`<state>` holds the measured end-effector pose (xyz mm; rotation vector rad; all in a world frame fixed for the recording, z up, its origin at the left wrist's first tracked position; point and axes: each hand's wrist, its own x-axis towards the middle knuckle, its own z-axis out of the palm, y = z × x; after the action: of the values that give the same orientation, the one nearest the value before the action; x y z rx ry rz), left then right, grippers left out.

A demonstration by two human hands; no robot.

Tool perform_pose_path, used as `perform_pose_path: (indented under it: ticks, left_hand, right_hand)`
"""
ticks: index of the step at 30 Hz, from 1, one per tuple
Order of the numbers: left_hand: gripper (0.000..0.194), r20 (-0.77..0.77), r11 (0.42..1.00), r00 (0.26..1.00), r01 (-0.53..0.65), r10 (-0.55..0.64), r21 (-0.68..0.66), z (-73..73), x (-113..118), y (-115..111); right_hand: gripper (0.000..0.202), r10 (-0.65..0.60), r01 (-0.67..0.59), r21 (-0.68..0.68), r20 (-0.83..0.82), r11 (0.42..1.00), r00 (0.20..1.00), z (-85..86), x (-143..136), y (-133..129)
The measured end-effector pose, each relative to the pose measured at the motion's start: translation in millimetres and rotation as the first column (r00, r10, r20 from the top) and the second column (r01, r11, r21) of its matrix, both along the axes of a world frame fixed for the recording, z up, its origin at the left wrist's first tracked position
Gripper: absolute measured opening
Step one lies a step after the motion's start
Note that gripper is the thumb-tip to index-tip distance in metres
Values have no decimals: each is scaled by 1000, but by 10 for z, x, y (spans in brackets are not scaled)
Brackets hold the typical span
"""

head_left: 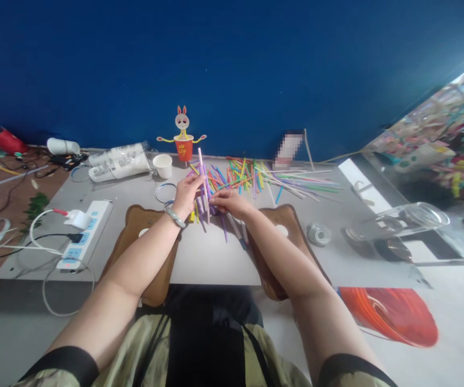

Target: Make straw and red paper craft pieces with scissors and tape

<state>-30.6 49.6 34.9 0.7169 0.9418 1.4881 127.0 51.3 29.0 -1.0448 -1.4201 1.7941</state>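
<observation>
My left hand (188, 194), with a bracelet at the wrist, pinches a pale pink-white straw (204, 180) that stands nearly upright. Close beside it on the right, my right hand (230, 202) has its thumb and forefinger together near the lower part of the straw; what is between them is too small to make out. Under and behind both hands lies a heap of colourful straws (242, 174), with long thin ones (308, 185) spread to the right. Behind my left hand stands a red paper cup (184, 148) with a rabbit figure (182, 121) rising from it.
At left are a white cup (162, 166), bagged paper cups (119, 162) and a power strip (85, 235) with cables. Brown pads (135, 247) lie under my forearms. On the right are a tape roll (319, 235) and a clear glass jar (401, 221). A blue wall stands behind.
</observation>
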Motion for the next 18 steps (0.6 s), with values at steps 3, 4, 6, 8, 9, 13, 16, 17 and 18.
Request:
perform_pose_path:
  ticks: [3, 4, 6, 8, 9, 13, 16, 17, 18]
  left_hand:
    - [30, 23, 1000, 1000, 3, -3, 1, -2, -4, 1]
    - [30, 19, 1000, 1000, 2, -2, 1, -4, -6, 1]
    - [29, -3, 1000, 1000, 3, -3, 3, -11, -9, 4]
    - [28, -26, 1000, 1000, 6, -6, 8, -21, -9, 9]
    - [28, -33, 1000, 999, 11, -10, 13, -26, -8, 11]
    - [31, -44, 999, 998, 44, -43, 23, -41, 6, 11]
    - [34, -47, 997, 996, 80, -78, 24, -47, 20, -3]
    - [35, -48, 996, 995, 91, -90, 24, -48, 25, -10]
    - [35, -48, 994, 994, 103, -101, 25, -50, 29, -16]
  right_hand:
    - [38, 24, -29, -64, -64, 998, 998, -41, -1, 15]
    - [38, 29, -35, -77, -78, 996, 997, -52, -2, 17]
    - [38, 33, -41, -87, -96, 995, 995, -72, -6, 18]
    - [38, 33, -41, -82, -104, 996, 994, -92, -9, 18]
    - [38, 32, -40, -77, -104, 996, 994, -102, -10, 19]
    - [38, 24, -29, -54, -90, 998, 996, -144, -12, 26]
    - [37, 53, -55, -26, -62, 998, 997, -161, -7, 21]
    - [36, 65, -66, -13, -50, 998, 997, -164, -4, 16]
    - [36, 74, -75, 1, -39, 997, 996, -167, 0, 11]
